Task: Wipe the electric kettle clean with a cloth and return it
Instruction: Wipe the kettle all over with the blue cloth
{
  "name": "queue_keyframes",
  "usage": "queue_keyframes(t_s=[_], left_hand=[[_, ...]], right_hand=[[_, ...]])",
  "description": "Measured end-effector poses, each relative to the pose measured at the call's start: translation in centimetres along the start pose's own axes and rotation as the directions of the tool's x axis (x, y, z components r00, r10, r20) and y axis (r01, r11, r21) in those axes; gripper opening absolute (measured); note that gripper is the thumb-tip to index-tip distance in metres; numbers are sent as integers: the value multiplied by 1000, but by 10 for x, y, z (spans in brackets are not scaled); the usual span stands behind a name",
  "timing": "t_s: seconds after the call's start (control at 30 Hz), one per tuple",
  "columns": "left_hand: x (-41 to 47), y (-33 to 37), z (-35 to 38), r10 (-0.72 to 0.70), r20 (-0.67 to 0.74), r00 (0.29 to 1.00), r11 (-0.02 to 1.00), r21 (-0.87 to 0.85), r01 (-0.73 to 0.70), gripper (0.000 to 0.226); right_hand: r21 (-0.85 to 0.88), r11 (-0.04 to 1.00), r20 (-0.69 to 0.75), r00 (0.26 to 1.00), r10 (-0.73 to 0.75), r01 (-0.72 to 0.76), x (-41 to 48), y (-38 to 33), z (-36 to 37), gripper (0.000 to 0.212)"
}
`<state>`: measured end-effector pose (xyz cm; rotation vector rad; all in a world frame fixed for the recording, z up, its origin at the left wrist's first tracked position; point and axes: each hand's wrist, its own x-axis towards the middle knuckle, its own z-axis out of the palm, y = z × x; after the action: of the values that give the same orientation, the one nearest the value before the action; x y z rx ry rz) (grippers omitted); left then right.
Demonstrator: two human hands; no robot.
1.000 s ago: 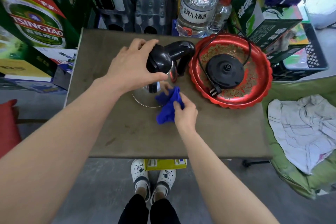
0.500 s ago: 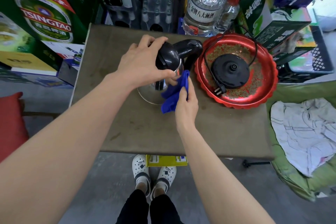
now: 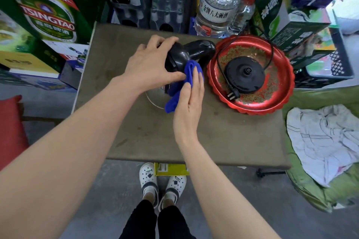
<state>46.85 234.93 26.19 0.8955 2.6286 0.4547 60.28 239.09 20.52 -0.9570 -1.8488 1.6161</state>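
**Wiping the kettle on the table**

Far left of the kettle stands a green Tsingtao box, off the table's edge. The kettle itself sits on the brown table, towards the back, with its black lid up and its black handle pointing right.

My left hand comes onto the kettle from the left. Its fingers curl over the lid and its thumb lies along the near side, so I have a firm grip on it.

Against the kettle's right near side is the blue cloth, bunched up, with one end hanging down in front of the kettle's steel body. My right hand presses the cloth to the kettle with fingers nearly straight, laid flat on it. My thumb is hidden behind the cloth, so I cannot tell whether it pinches.

Just right of the kettle is a red tray, close by its handle. The black power base lies in the tray with its cord looped round and the plug at the near side. Behind the kettle and to the right stands a big clear bottle with a red cap. Far right of the kettle, off the table, a white towel lies crumpled on a green cushion.
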Motion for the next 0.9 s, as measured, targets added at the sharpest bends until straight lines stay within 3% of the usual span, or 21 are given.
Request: queue_keyframes(t_s=[0.1, 0.23, 0.3, 0.37, 0.43, 0.53, 0.57, 0.63, 0.73, 0.8, 0.9], left_hand=[[1, 1, 0, -1, 13, 1000, 1000, 2, 1, 93], [-1, 1, -1, -3, 12, 1000, 1000, -12, 3, 95], [-2, 1, 0, -1, 7, 1000, 1000, -15, 1, 93], [-2, 0, 0, -1, 7, 1000, 1000, -15, 1, 94], [-1, 1, 0, 2, 13, 1000, 1000, -17, -2, 95], [-1, 1, 0, 6, 7, 1000, 1000, -17, -6, 95], [-1, 0, 1, 4, 5, 1000, 1000, -19, -4, 96], [-1, 0, 2, 4, 0, 1000, 1000, -22, -4, 96], [-2, 0, 3, 7, 0, 1000, 1000, -20, -7, 94], [-3, 0, 2, 8, -3, 1000, 1000, -22, -8, 93], [-2, -1, 2, 10, -3, 1000, 1000, -20, -10, 94]], right_hand=[[-10, 1000, -59, 998, 22, -22, 24, 4, 8, 46], [33, 899, -20, 899, 438, -437, 41, 43, 4, 61], [-45, 868, 40, 867, 496, -494, 20, 41, 3, 68], [-118, 906, 87, 904, 418, -407, -3, 18, 5, 70], [-153, 964, 89, 968, 235, -220, -14, 10, 3, 67], [-257, 966, 31, 999, 45, -35, -4, 12, -3, 59], [-269, 962, 26, 998, 51, -42, 4, 19, -5, 58], [-259, 944, 41, 974, 223, -205, 18, 33, -10, 57], [-234, 829, 122, 831, 543, -508, 26, 49, -16, 57], [-288, 827, 142, 833, 535, -483, 15, 43, -18, 56], [-305, 922, 91, 957, 276, -237, 1, 16, -20, 55]])
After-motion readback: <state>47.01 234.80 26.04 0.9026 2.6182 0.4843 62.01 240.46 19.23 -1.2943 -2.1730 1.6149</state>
